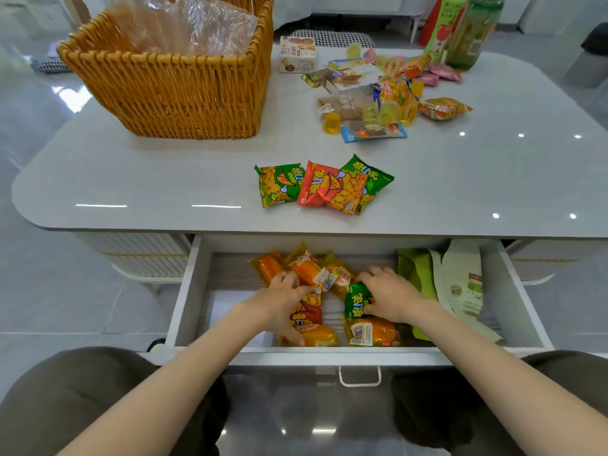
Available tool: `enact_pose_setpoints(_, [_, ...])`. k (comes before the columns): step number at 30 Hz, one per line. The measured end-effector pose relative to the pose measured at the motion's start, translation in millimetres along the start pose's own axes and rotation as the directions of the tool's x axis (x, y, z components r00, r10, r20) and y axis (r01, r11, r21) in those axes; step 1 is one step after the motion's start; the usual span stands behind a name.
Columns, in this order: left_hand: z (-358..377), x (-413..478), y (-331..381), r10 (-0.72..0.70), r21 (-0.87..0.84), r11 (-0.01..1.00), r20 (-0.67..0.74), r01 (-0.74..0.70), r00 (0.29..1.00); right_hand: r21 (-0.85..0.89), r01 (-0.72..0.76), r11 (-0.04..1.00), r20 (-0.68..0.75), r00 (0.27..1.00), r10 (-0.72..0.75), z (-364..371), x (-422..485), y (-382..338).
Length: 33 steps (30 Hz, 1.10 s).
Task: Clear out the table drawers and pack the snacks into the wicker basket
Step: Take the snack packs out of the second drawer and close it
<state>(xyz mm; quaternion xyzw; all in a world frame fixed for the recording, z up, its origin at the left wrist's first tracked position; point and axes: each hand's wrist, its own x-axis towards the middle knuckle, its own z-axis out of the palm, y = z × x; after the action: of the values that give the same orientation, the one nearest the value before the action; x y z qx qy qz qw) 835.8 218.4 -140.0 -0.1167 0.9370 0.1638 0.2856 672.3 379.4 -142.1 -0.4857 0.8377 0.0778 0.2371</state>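
In the drawer (188, 291), lower centre, left hand (279, 302) curls round a red packet (309, 315), right hand (393, 297) pinches a green packet (357, 302); likely light, crinkly, slippery, so grip across the middle

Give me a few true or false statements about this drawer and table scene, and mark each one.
1. The drawer is open. True.
2. The basket stands on the floor. False: it stands on the table.
3. The left hand and the right hand are both inside the drawer. True.
4. The right hand grips a bottle. False: it grips a green packet.
5. The basket is empty. False: clear bags are in it.
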Motion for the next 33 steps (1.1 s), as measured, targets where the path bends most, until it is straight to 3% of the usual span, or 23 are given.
enact_pose_setpoints(4, [6.6, 5.4, 1.4, -0.019, -0.037, 0.999, 0.047, 0.021, 0.999, 0.055, 0.033, 0.998, 0.213, 0.976, -0.044, -12.3, -4.4, 3.2])
enact_pose_setpoints(7, [10.3, 7.5, 3.9, -0.041, 0.021, 0.999, -0.001, 0.041, 0.999, -0.081, 0.079, 0.994, 0.333, 0.942, -0.048, -11.2, -12.4, -0.7])
enact_pose_setpoints(11, [17.1, 10.4, 6.4, -0.031, 0.097, 0.994, -0.096, 0.04, 0.995, -0.253, 0.177, 0.951, 0.247, 0.962, -0.113, 8.7, -13.9, -7.4])
enact_pose_setpoints(16, [23.5, 11.3, 6.7, -0.043, 0.138, 0.989, -0.131, 0.061, 0.991, -0.078, 0.167, 0.983, 0.173, 0.973, -0.151, 17.0, -10.3, -2.8])
enact_pose_setpoints(20, [18.5, 11.4, 9.4, 0.026, 0.112, 0.994, -0.15, -0.01, 0.988, -0.051, 0.135, 0.99, 0.158, 0.979, -0.126, 16.1, -7.0, -0.7])
enact_pose_setpoints(26, [8.4, 7.9, 5.0, 0.013, -0.016, 1.0, -0.09, -0.014, 0.996, -0.024, 0.072, 0.997, 0.08, 0.994, -0.07, 0.5, -13.0, -1.8])
enact_pose_setpoints(33, [3.0, 4.6, -6.9, 0.017, -0.155, 0.988, -0.029, -0.021, 0.999, 0.137, 0.097, 0.986, -0.126, 0.989, -0.079, -59.7, -45.3, -21.7])
